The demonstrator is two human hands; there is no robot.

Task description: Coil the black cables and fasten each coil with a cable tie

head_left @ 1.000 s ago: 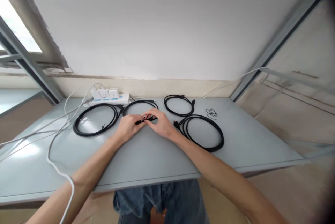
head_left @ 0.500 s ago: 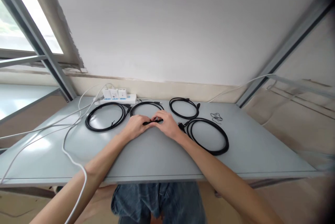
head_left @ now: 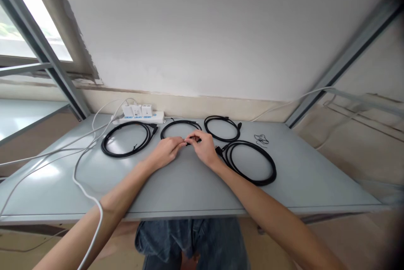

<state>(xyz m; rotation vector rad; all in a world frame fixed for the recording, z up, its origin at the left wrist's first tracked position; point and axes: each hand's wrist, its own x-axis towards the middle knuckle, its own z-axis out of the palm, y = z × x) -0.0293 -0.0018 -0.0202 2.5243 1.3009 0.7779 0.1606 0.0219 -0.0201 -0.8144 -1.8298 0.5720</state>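
Note:
A coiled black cable (head_left: 176,122) lies at the middle of the table, its near side covered by my hands. My left hand (head_left: 168,151) is closed, its fingertips pinching at the coil's near edge. Pressed against those fingertips is my right hand (head_left: 203,147), also closed, with a bit of black showing between thumb and fingers. Whether that bit is the cable itself or a tie around it is too small to tell. Close to my right wrist rests another black cable coil (head_left: 274,169), its plug end beside the hand.
More black coils lie to the left (head_left: 103,144) and at the back (head_left: 217,139). Thin black ties (head_left: 261,139) sit at the right. A white power strip (head_left: 158,117) with adapters stands by the wall. A white cord (head_left: 91,196) crosses my left forearm.
My fingertips have come closer together and slightly to the right. The black piece that stretched between my hands is now mostly hidden in the fingers, and more of the middle coil shows.

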